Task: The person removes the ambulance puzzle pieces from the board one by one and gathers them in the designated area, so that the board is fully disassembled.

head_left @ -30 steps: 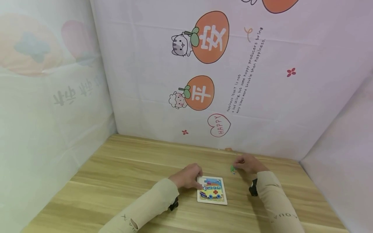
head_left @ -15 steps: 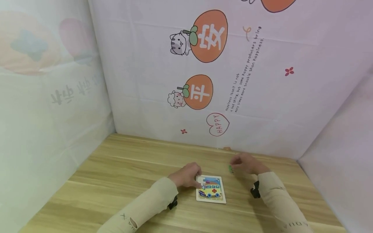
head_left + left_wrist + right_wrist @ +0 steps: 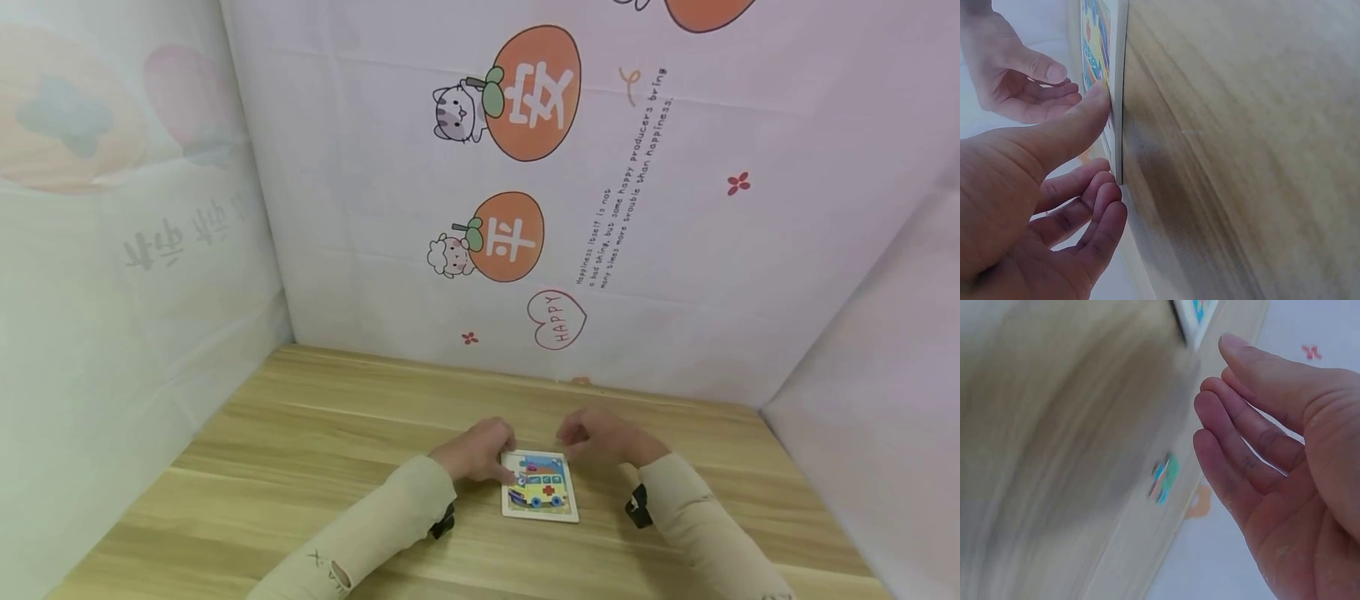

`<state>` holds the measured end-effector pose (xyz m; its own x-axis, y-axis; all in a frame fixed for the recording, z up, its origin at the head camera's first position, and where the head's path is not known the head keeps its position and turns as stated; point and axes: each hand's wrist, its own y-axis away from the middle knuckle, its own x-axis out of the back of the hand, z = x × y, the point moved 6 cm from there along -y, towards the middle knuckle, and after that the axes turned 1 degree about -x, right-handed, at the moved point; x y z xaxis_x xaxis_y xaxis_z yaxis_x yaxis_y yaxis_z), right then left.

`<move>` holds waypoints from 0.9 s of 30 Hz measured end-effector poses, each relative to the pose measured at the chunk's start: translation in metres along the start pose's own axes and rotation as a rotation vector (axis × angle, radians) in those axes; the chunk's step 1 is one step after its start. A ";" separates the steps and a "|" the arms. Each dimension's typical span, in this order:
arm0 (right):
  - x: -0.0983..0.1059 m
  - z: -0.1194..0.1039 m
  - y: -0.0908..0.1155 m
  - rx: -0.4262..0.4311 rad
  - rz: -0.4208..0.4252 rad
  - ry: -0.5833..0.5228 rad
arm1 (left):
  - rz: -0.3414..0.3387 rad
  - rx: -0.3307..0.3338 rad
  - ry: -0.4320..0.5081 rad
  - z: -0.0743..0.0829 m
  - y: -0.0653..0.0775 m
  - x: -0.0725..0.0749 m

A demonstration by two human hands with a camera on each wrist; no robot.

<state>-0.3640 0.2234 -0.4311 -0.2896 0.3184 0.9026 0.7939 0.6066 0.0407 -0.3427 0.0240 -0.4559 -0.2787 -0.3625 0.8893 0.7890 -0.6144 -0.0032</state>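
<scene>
Left hand (image 3: pixel 477 451) pinches puzzle (image 3: pixel 542 490) edge | right hand (image 3: pixel 604 435) loosely spread, apart from piece (image 3: pixel 1165 477)

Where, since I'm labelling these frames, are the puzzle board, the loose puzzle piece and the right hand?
Puzzle board (image 3: pixel 540 517): head view, on its near white rim.
Loose puzzle piece (image 3: pixel 1170 472): right wrist view, on its green part.
Right hand (image 3: pixel 604 435): head view, on the back of the hand.

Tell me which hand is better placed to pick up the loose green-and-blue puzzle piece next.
Probably the right hand: it holds nothing, and the green-and-blue puzzle piece lies near it on the wooden table. The left hand is occupied, gripping the ambulance puzzle near a corner.
</scene>
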 end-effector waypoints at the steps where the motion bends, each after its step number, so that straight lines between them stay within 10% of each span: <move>1: -0.002 -0.004 -0.001 0.003 -0.010 -0.008 | -0.001 0.001 0.005 0.000 0.000 0.000; 27: -0.029 -0.038 -0.010 -0.054 -0.069 0.004 | -0.020 -0.019 -0.011 0.004 0.003 0.003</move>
<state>-0.3436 0.1804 -0.4413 -0.3428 0.2745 0.8984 0.7996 0.5872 0.1257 -0.3393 0.0238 -0.4511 -0.2879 -0.3428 0.8942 0.7731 -0.6343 0.0058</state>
